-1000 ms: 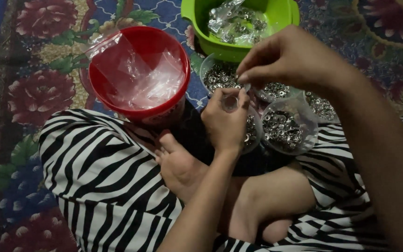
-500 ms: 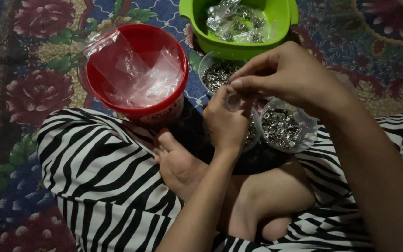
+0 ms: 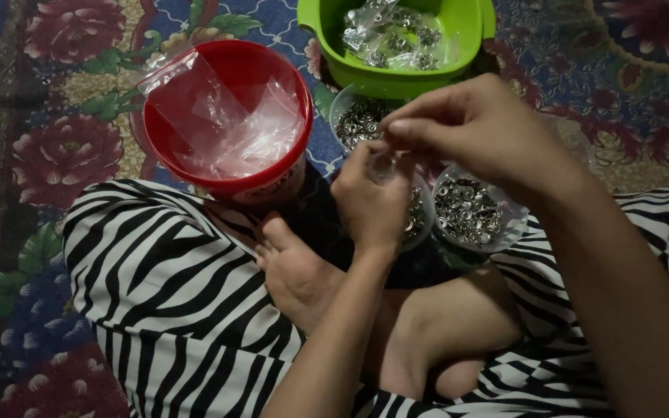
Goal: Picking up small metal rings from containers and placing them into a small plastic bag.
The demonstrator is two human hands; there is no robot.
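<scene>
Both hands have slid a touch lower and nearer the lap since half a second ago, and they are still locked together over the cups. The left hand [image 3: 372, 203] sits with its back to the camera, fingers curled in around a small clear plastic bag [image 3: 385, 164] that just peeks out above the knuckles. The right hand [image 3: 480, 128] comes in from the right, thumb and forefinger pressed together on that same bag's top edge. What is inside the bag I cannot tell; the fingers cover it.

Under the hands, on the floral carpet [image 3: 56, 139], I count three small clear cups of silvery metal snap pieces: one [image 3: 359, 118] towards the far edge, just in front of the green tub, one [image 3: 416, 213] mostly hidden behind the left hand, and one [image 3: 471, 213] to its right, in plain sight and well filled.

One green tub [image 3: 470, 35] stands at the carpet's far edge, holding a heap of filled clear bags [image 3: 385, 29], too tangled to count. One red bucket [image 3: 230, 128] stands to the left of the cups, touching the knee, with empty clear bags [image 3: 222, 120] lying loose inside; their number is unclear too.

The person sits cross-legged in zebra-striped trousers [image 3: 156, 279], one bare foot [image 3: 300, 267] just below the left hand.
</scene>
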